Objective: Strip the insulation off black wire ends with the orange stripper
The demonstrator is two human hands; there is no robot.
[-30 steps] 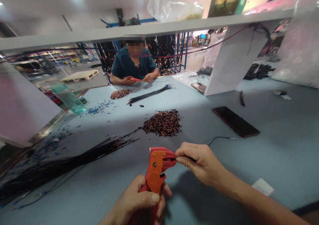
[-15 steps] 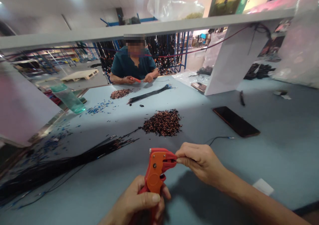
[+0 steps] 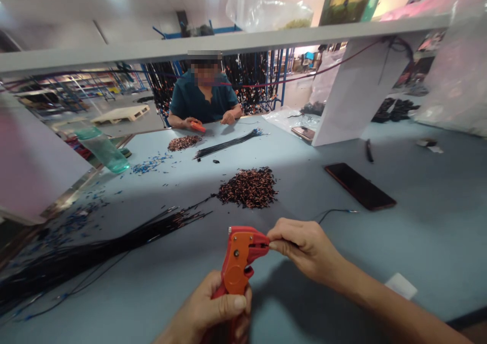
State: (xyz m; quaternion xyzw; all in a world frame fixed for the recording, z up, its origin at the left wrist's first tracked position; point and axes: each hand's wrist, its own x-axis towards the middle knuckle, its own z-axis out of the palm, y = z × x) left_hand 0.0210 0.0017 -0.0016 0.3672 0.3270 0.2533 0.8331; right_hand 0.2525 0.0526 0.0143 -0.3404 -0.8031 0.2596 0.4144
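Note:
My left hand is wrapped round the handle of a red and orange wire stripper, held upright with its jaws facing right. At the jaws, my right hand pinches a thin black wire; its far end, with a blue and metal tip, lies on the table behind that hand. The wire's end between the jaws is mostly hidden. Beyond the tool sits a heap of short black and copper-coloured pieces. A long bundle of black wires stretches across the left side.
A dark phone lies at the right, with a white paper piece nearer me. Across the table, a person holds a red tool. A green bottle and blue scraps are at the left. A shelf board spans above.
The fingers of my left hand have closed further round the tool's handle. My right hand stays at the jaws. Across the table, the person's red tool has moved slightly left and down.

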